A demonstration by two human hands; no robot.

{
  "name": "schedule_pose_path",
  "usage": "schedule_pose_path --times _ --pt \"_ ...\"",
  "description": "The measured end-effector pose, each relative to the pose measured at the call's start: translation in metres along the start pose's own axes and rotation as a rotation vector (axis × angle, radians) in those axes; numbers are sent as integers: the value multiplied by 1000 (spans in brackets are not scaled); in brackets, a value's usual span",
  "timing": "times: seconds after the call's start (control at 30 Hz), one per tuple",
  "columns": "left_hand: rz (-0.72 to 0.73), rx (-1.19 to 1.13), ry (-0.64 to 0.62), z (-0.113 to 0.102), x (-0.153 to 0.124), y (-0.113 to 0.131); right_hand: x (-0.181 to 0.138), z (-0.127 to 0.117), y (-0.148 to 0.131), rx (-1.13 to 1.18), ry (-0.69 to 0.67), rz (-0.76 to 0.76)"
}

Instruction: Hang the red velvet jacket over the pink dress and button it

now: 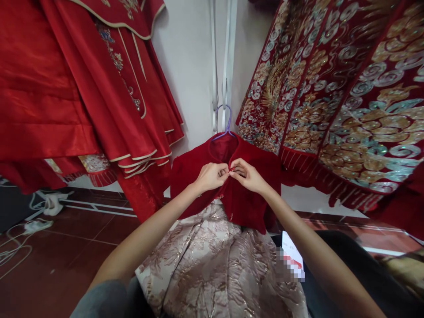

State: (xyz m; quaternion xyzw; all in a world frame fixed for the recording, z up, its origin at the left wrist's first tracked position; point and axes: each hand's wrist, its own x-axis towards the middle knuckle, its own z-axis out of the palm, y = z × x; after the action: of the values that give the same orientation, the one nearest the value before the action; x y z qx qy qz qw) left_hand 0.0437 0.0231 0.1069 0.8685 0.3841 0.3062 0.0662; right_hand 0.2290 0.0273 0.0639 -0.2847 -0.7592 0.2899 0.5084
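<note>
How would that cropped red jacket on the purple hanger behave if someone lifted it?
The cropped red jacket would probably feel floppy, since its front falls open below the left hand and right hand. Its shoulders may keep some shape while the purple hanger sits inside the neck. The jacket is likely fairly light, being short and showing little ornament.

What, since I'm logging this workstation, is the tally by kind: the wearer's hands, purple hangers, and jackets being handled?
Hands: 2 (left hand, right hand)
Purple hanger: 1
Red jacket: 1
Total: 4
</note>
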Motion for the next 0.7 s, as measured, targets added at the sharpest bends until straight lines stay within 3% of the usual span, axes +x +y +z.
schedule_pose_path --times 0.33,0.47,0.57,0.7 --pt "110 335 -144 -3 8 -2 2 7 12 -28 12 -64" --pt "143 437 -197 -6 15 -1 7 16 13 -69 143 -36" --pt "95 323 -129 2 10 -4 11 23 17 -106 284 9" --pt "-22 -46 32 31 -14 -10 15 33 23 -144 382 77"
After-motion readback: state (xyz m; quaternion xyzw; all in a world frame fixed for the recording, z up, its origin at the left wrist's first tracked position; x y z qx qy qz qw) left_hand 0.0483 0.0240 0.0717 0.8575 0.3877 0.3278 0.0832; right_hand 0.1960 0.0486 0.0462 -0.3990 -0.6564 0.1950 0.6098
